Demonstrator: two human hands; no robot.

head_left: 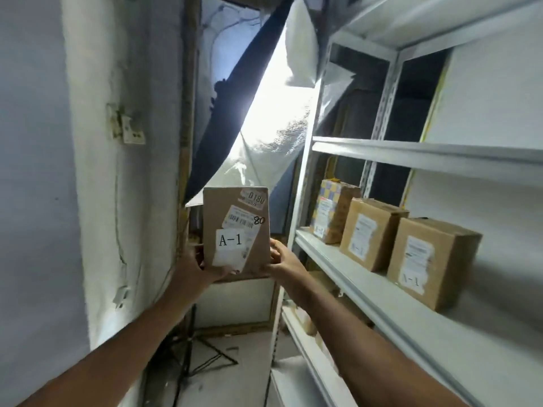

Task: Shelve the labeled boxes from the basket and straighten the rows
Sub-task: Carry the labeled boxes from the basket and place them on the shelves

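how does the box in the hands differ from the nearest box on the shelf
The held box is off the shelf, gripped by the left hand and right hand; the nearest shelf box rests untouched. The held box looks flatter, the shelf box blockier. Both are brown cardboard labeled A-1.

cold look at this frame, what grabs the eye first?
The brown box marked A-1, held up at centre by the left hand and right hand against the glaring white sheet behind it. Then the three labelled boxes in a row on the white shelf at right.
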